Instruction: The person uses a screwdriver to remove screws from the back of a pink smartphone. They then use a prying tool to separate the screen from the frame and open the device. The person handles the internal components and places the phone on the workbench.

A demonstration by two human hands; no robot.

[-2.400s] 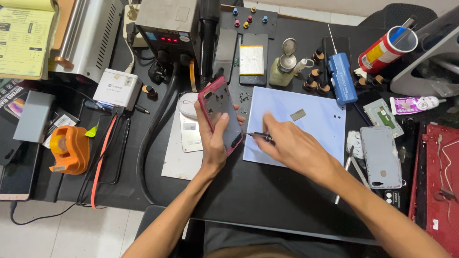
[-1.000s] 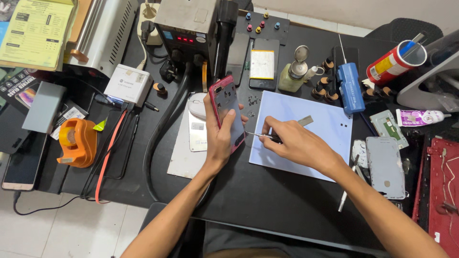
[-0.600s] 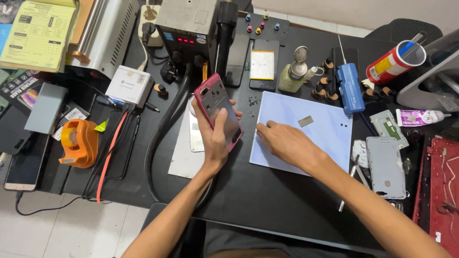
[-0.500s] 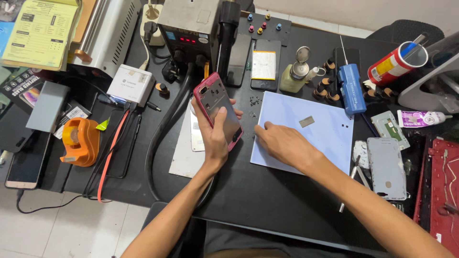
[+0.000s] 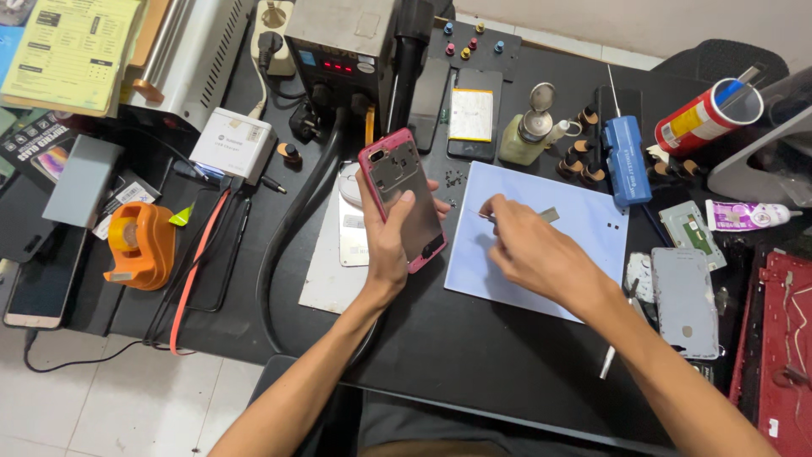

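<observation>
My left hand (image 5: 391,245) grips a pink-framed phone body (image 5: 401,196) with its dark inner side up, tilted above the black desk. My right hand (image 5: 534,251) rests over a pale blue mat (image 5: 584,237) and pinches thin metal tweezers (image 5: 486,217), tips pointing left. A small grey metal piece (image 5: 549,215) lies on the mat just beyond my fingers. Tiny dark screws (image 5: 453,179) are scattered on the desk between phone and mat.
A hot-air station (image 5: 338,42) with a thick black hose stands at the back. A white phone panel (image 5: 351,237) lies under my left hand. An orange tape dispenser (image 5: 139,245) is left; a blue box (image 5: 628,159), bottle (image 5: 529,135), grey back cover (image 5: 683,300) right.
My right hand drew back toward the mat's near left part, then reached up again to its top-left edge with the tweezers. The left hand keeps the phone, shifted slightly.
</observation>
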